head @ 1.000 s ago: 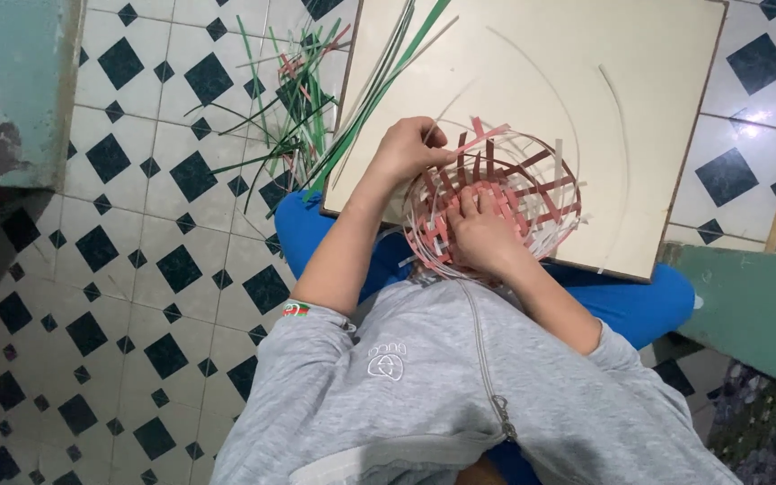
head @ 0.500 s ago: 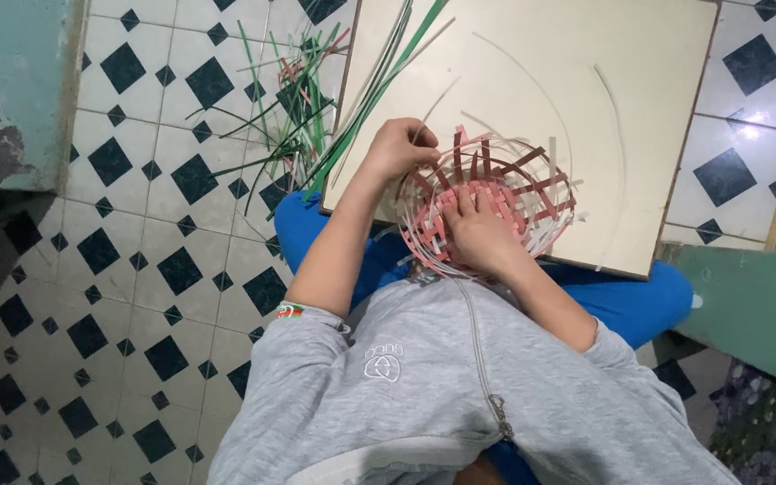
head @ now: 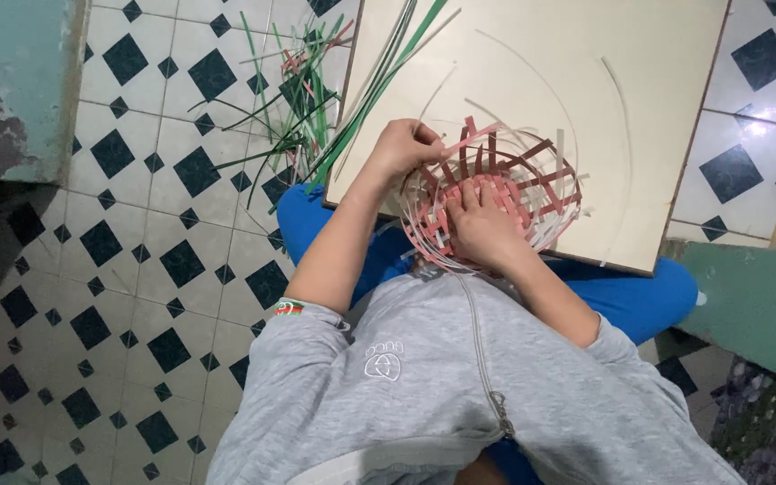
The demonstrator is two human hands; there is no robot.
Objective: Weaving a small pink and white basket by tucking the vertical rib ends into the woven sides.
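Note:
A half-woven basket (head: pixel 532 184) of red and white strips rests on a pale board (head: pixel 586 81) across my lap. My left hand (head: pixel 399 148) pinches strips at the basket's left rim. Inside the basket, my right hand (head: pixel 480 229) presses its fingers flat against the woven wall. Loose white strips curve up from the rim over the board.
Several green strips (head: pixel 298 99) lie in a heap on the black-and-white tiled floor (head: pixel 136 224) at the board's left edge, some reaching onto it. A teal painted block (head: pixel 11 81) stands at the upper left, and a green surface (head: pixel 756 305) at the right.
My left hand has shifted slightly along the basket's left rim. The basket has turned a little on the board. My right hand stays inside it.

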